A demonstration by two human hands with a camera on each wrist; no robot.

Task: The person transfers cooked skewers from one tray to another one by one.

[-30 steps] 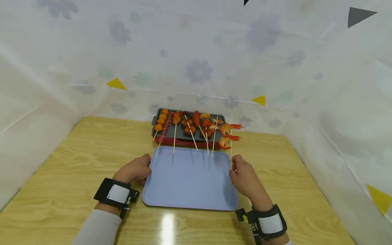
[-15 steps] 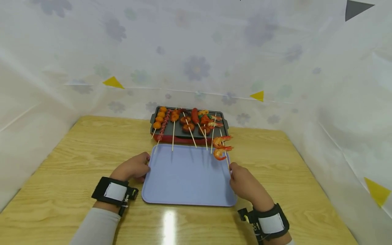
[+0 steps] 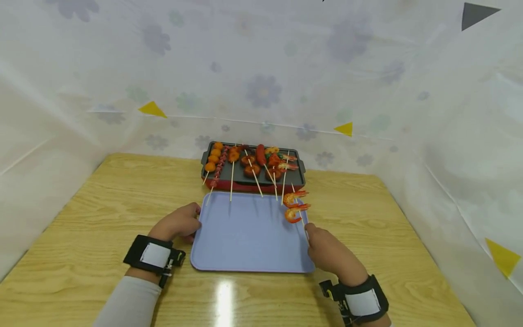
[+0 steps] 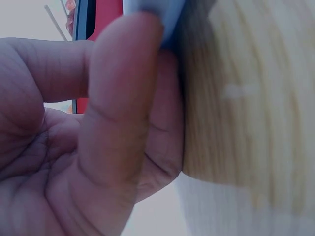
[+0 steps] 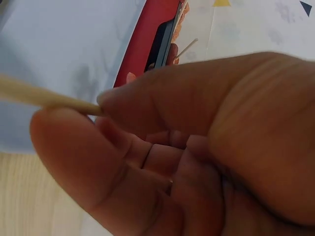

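In the head view my right hand (image 3: 332, 250) pinches the bare stick of a shrimp skewer (image 3: 295, 206), just off the tray's right edge. Two orange shrimp on it hang over the tray's far right corner. The right wrist view has the wooden stick (image 5: 44, 96) between thumb and fingertip. My left hand (image 3: 176, 222) grips the left edge of a pale blue-lilac tray (image 3: 249, 236). Up close, the left wrist view gives the thumb and curled fingers (image 4: 118, 98) at the tray's edge (image 4: 170, 22), low against the wooden table.
Behind the tray stands a red and black tabletop grill (image 3: 241, 185). Several skewers lie across it, among them orange balls (image 3: 213, 159), a sausage (image 3: 260, 155) and mushroom-like rounds (image 3: 251, 170), their sticks overhanging the tray. A patterned white sheet (image 3: 261, 91) encloses the wooden table (image 3: 135, 195).
My right hand has brought the shrimp skewer from beside the grill's right end leftward and nearer, over the tray's far right corner, tilting it. The left hand stays at the tray's edge.
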